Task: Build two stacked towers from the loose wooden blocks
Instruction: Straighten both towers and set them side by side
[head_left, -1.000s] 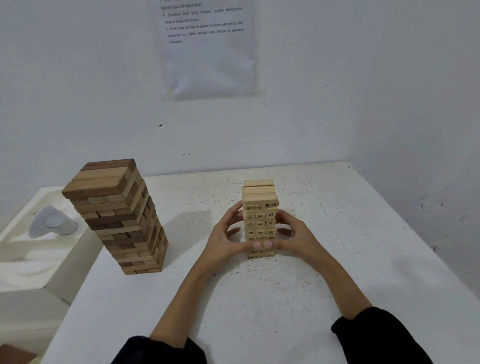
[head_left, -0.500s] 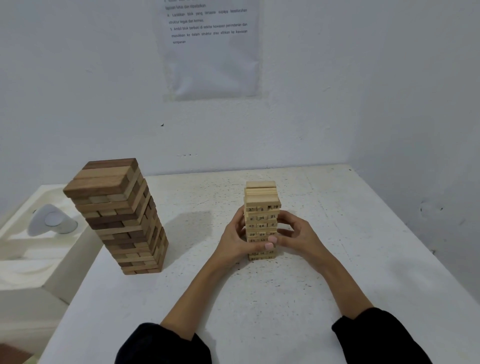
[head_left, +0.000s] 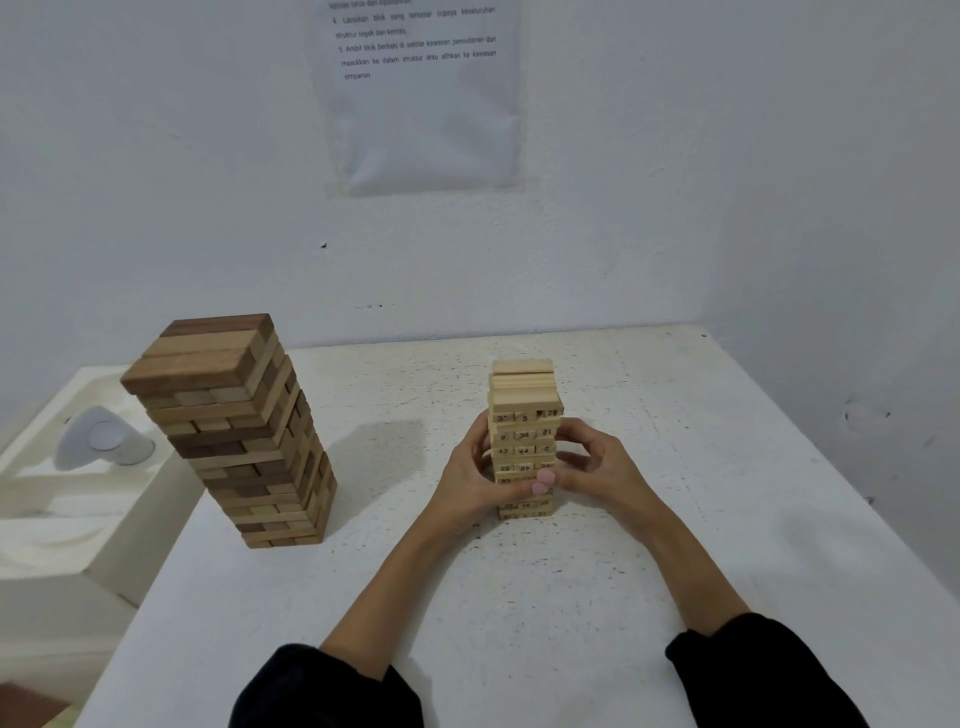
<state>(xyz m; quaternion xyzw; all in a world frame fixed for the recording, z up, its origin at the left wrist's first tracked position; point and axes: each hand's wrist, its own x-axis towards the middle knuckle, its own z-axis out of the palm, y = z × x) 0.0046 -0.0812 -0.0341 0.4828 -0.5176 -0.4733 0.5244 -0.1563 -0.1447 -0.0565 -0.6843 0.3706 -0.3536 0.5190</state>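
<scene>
At frame centre, both hands, left (head_left: 470, 480) and right (head_left: 597, 467), clasp the pale tower (head_left: 524, 410) on the white table (head_left: 519, 597). A taller brown tower (head_left: 234, 426) stands at the left.

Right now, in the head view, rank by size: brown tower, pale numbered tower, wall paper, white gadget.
1. Brown tower and wall paper: look alike; paper is farther and cropped, so unranked.
2. Pale numbered tower.
3. White gadget.

Table (head_left: 519, 597) in a white-walled corner.
White and speckled, filling the lower frame; printed sheet (head_left: 426, 104) on the wall (head_left: 156, 182) at upper centre; pale moulded tray (head_left: 47, 519) at the left edge, just beside the table, holding a small grey-white gadget (head_left: 101, 439); brown floor (head_left: 26, 701) at lower left.
</scene>
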